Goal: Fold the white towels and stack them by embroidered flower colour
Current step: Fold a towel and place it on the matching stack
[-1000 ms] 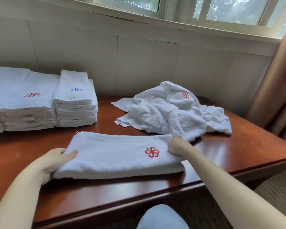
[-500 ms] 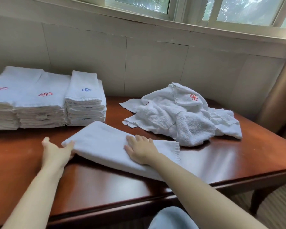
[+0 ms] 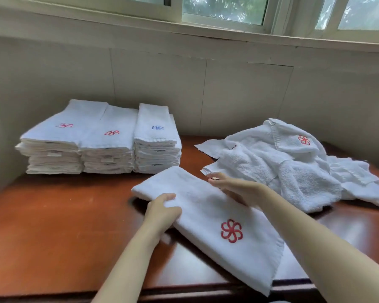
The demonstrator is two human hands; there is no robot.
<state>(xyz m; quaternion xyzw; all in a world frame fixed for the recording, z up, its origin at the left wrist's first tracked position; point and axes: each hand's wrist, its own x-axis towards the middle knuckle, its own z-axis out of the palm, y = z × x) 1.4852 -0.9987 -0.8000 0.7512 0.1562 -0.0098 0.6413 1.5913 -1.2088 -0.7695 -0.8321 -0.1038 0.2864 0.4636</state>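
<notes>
A folded white towel with a red flower (image 3: 208, 217) lies slantwise on the brown table (image 3: 53, 226), its near end over the front edge. My left hand (image 3: 162, 212) grips its left edge, thumb on top and fingers underneath. Against the towel's right edge rests my right hand (image 3: 234, 186), fingers straight and pointing left. At the back left stand two stacks of folded towels with red flowers (image 3: 50, 147) (image 3: 108, 149), and beside them a stack with a blue flower (image 3: 157, 141). A heap of unfolded white towels (image 3: 293, 169) lies at the right, one red flower showing.
A pale panelled wall (image 3: 206, 95) runs behind the table, with a window above it. The stacks stand close to the wall at the left corner. The table's front edge (image 3: 184, 291) is right in front of me.
The folded towel has turned and swung nearer, its red flower now up and towards me. My right hand left the towel's top for its right edge; my left hand now grips the left edge.
</notes>
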